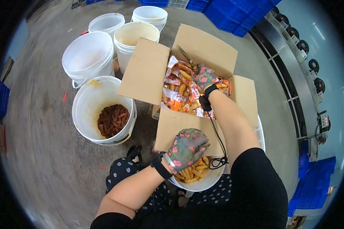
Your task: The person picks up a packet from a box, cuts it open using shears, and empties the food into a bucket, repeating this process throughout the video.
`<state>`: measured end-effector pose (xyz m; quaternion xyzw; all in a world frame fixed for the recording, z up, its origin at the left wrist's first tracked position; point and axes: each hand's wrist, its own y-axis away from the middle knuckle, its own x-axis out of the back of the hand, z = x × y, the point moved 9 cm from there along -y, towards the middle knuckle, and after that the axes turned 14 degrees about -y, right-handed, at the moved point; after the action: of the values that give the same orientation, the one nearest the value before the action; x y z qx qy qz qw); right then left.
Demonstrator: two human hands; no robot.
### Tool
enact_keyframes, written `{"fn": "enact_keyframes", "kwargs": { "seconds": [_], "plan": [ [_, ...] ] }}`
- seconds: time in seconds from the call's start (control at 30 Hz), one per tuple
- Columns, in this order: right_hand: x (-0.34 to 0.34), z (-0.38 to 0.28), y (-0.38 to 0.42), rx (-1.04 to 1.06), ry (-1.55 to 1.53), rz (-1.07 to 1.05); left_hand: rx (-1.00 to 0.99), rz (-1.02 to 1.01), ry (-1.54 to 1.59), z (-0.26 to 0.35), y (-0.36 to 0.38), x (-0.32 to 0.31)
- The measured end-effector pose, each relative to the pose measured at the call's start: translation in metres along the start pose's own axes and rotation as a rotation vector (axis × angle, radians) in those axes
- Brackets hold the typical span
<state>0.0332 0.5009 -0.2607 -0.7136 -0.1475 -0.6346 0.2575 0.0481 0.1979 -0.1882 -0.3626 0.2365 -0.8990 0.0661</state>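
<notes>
My right hand (205,77), in a floral glove, reaches into an open cardboard box (147,72) and touches the small clear packets (181,86) of orange-brown food filling it. Its fingers look curled; what they grip is hidden. A thin dark strip (186,55) lies beside it against the box wall. My left hand (189,149), gloved alike, is closed over a white bucket (204,186) of loose yellow-brown finger-shaped pieces (193,171), in front of the box's near flap. Whatever it holds cannot be made out. A black cord (218,139) hangs from my right wrist.
Left of the box stands a white bucket (84,99) with dark brown pieces (114,120) at its bottom. Several more white buckets (88,53) stand behind it. Blue crates (237,15) are stacked at the back and at the lower right. Metal equipment (290,72) lines the right wall.
</notes>
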Motion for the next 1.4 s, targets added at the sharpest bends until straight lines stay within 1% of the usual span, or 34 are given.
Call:
{"fn": "enact_keyframes", "kwargs": {
  "seconds": [0.07,0.1,0.13,0.17,0.2,0.23,0.3,0.33,0.37,0.4,0.43,0.47,0.5,0.57,0.6,0.63,0.7,0.73,0.77,0.83,0.87,0.9,0.93,0.97,1.03,1.07,1.1,1.17,1.2,1.27,1.3,1.33,1.37,1.4],
  "plan": [
    [0.015,0.004,0.003,0.242,-0.074,0.199,0.008,0.024,0.089,-0.002,0.0,-0.002],
    [0.032,0.002,0.009,0.238,-0.068,0.201,0.002,0.024,0.094,-0.001,0.0,-0.004],
    [0.059,0.004,0.017,0.128,-0.323,0.133,0.024,0.038,0.155,-0.003,0.001,-0.006],
    [0.072,0.013,0.029,0.012,-0.576,0.067,0.042,0.048,0.218,-0.003,0.001,-0.008],
    [0.084,0.021,0.042,0.085,-0.725,0.117,0.086,0.052,0.359,-0.005,0.0,-0.01],
    [0.121,-0.001,0.078,-0.092,-1.048,-0.054,0.073,0.041,0.372,0.002,-0.001,-0.011],
    [0.138,0.013,0.115,-0.059,-1.147,-0.08,0.514,-0.141,0.997,-0.009,0.008,-0.044],
    [0.16,0.006,0.141,-0.151,-1.196,-0.073,0.55,-0.158,1.1,-0.01,0.012,-0.054],
    [0.179,-0.001,0.169,-0.245,-1.247,-0.066,0.546,-0.181,1.102,-0.021,0.016,-0.073],
    [0.174,0.004,0.193,-0.267,-1.312,-0.123,0.584,-0.252,1.593,-0.023,0.025,-0.107],
    [0.182,0.002,0.217,-0.238,-1.23,-0.161,0.617,-0.32,2.086,0.008,0.014,-0.093],
    [0.179,0.004,0.241,-0.279,-1.24,-0.214,0.443,-0.264,1.975,0.036,0.002,-0.068],
    [0.175,0.006,0.266,-0.321,-1.251,-0.265,0.456,-0.288,1.973,0.04,0.004,-0.076],
    [0.157,0.024,0.306,-0.096,-1.556,-0.157,0.62,-0.124,2.006,0.025,0.015,-0.104],
    [0.171,0.013,0.324,-0.26,-1.596,-0.24,0.702,-0.108,1.96,0.016,0.025,-0.114],
    [0.17,0.017,0.34,-0.273,-1.615,-0.214,0.715,-0.137,1.944,0.027,0.026,-0.11],
    [0.171,0.041,0.369,-0.355,-1.517,0.01,0.586,-0.174,1.79,0.05,0.019,-0.092],
    [0.172,0.047,0.382,-0.419,-1.43,-0.012,0.57,-0.159,1.736,0.051,0.018,-0.092],
    [0.179,0.051,0.399,-0.421,-1.444,0.01,0.568,-0.181,1.72,0.055,0.016,-0.093],
    [0.193,0.057,0.434,-0.345,-0.907,-0.052,0.598,-0.053,1.714,0.049,0.011,-0.087],
    [0.191,0.055,0.447,-0.29,-1.001,-0.023,0.619,-0.02,1.696,0.046,0.01,-0.084],
    [0.177,0.056,0.463,-0.237,-1.094,0.004,0.613,-0.028,1.682,0.055,0.008,-0.079],
    [0.15,0.065,0.483,-0.144,-1.02,0.068,0.627,-0.032,1.587,0.064,0.006,-0.071],
    [0.142,0.059,0.488,-0.119,-0.876,-0.006,0.643,-0.04,1.491,0.071,0.007,-0.069],
    [0.146,0.048,0.488,-0.228,-1.062,-0.067,0.661,-0.084,1.481,0.077,0.017,-0.081],
    [0.142,0.046,0.489,-0.24,-1.039,-0.134,0.671,-0.106,1.482,0.079,0.023,-0.089],
    [0.137,0.048,0.492,-0.265,-1.12,-0.058,0.675,-0.118,1.472,0.079,0.029,-0.1],
    [0.128,0.052,0.497,-0.28,-1.155,-0.01,0.663,-0.022,1.394,0.071,0.039,-0.108],
    [0.125,0.053,0.499,-0.277,-1.162,-0.006,0.689,-0.011,1.373,0.074,0.039,-0.107],
    [0.115,0.053,0.506,-0.322,-1.52,0.004,0.708,-0.017,1.387,0.095,0.037,-0.095],
    [0.117,0.053,0.507,-0.32,-1.524,0.004,0.728,-0.026,1.408,0.103,0.037,-0.094],
    [0.12,0.053,0.509,-0.321,-1.375,-0.029,0.728,-0.027,1.405,0.102,0.039,-0.096],
    [0.121,0.054,0.512,-0.321,-1.226,-0.057,0.675,-0.028,1.312,0.099,0.038,-0.095],
    [0.119,0.054,0.513,-0.323,-1.228,-0.051,0.622,-0.031,1.221,0.096,0.037,-0.096]
  ]
}}
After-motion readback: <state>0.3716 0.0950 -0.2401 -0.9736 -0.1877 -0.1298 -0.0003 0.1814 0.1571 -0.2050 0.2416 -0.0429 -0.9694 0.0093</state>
